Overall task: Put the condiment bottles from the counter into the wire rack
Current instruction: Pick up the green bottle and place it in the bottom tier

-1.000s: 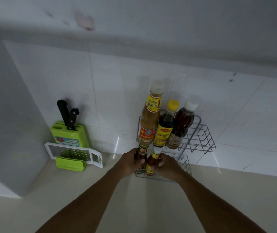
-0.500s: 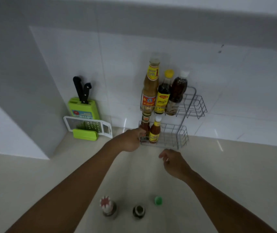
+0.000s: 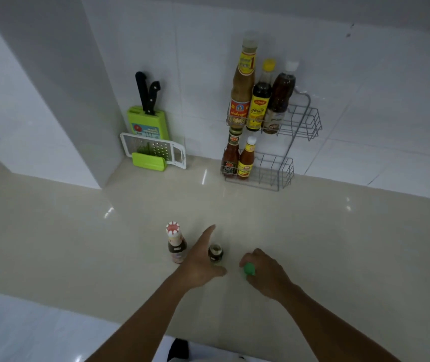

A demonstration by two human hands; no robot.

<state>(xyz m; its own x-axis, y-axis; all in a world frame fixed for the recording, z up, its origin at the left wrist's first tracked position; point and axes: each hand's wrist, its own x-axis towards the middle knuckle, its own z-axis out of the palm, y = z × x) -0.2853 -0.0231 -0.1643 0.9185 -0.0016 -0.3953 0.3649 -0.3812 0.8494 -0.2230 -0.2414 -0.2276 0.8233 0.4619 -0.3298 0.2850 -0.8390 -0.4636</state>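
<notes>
A two-tier wire rack (image 3: 309, 124) hangs on the tiled wall. Its upper basket holds three tall bottles (image 3: 242, 84); the lower basket holds a red sauce bottle (image 3: 230, 158) and an orange one (image 3: 246, 160). On the counter near me stand a bottle with a red-and-white cap (image 3: 176, 244), a small dark bottle (image 3: 216, 253) and a green-capped bottle (image 3: 249, 269). My left hand (image 3: 199, 262) is spread open, index finger and thumb on either side of the dark bottle. My right hand (image 3: 267, 276) curls around the green-capped bottle, hiding its body.
A green knife block (image 3: 147, 124) with two black-handled knives stands against the wall, a white grater (image 3: 156, 150) leaning in front of it. A grey pillar (image 3: 59, 87) juts out at the left. The right halves of both rack baskets hold nothing.
Both hands left the two small bottles in the lower basket and came back to the near counter. The left spread by the dark bottle; the right closed around the green-capped one.
</notes>
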